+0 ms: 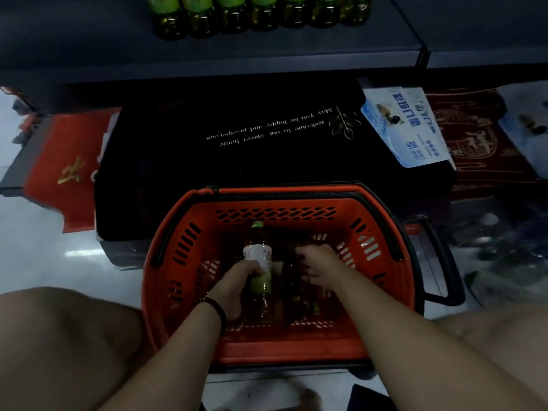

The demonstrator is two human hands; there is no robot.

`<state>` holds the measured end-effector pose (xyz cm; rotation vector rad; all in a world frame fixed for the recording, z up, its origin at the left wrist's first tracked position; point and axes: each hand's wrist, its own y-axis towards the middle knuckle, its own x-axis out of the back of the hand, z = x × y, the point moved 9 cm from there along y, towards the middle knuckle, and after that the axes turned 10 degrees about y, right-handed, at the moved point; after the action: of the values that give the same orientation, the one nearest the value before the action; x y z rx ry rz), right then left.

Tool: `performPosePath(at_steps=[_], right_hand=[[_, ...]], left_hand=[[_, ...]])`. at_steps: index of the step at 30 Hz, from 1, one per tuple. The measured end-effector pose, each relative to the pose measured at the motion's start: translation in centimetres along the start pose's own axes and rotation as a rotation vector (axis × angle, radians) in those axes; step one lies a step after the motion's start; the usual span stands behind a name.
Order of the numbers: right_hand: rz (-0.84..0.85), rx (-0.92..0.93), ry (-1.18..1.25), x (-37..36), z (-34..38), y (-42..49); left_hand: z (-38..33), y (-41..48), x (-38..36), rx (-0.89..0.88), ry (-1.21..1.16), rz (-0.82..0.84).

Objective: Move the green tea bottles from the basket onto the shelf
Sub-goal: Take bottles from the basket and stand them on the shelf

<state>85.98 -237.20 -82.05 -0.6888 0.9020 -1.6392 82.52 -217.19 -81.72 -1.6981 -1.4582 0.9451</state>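
Observation:
A red plastic basket [296,203] stands on the floor between my knees. My left hand [234,289] grips a green tea bottle [258,256] with a green cap and a white and green label, inside the basket at its left. My right hand [318,266] reaches into the basket's middle, its fingers curled over a dark bottle [292,277] lying there; the grip itself is too dark and blurred to make out. Several green tea bottles [261,13] stand in a row on the dark shelf [267,54] at the top.
Below the shelf lies a black doormat [237,149] with pale lettering, a red mat [59,161] to its left and a dark red one [480,143] to its right. A blue and white packet [406,126] rests on the black mat. A black basket handle [444,262] juts right.

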Motion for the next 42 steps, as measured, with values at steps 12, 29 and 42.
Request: performPosePath(at_steps=[12, 29, 42], right_hand=[[-0.020, -0.399, 0.609, -3.4, -3.0, 5.8], [0.307, 0.016, 0.419, -3.0, -1.9, -2.3], [0.531, 0.468, 0.589, -1.8, 12.2, -17.5]], left_hand=[[2.4, 3.5, 3.2, 0.103, -0.110, -0.192], [-1.3, -1.2, 3.4, -0.127, -0.078, -0.130], [-14.2, -14.9, -2.0, -0.527, -0.006, 0.082]])
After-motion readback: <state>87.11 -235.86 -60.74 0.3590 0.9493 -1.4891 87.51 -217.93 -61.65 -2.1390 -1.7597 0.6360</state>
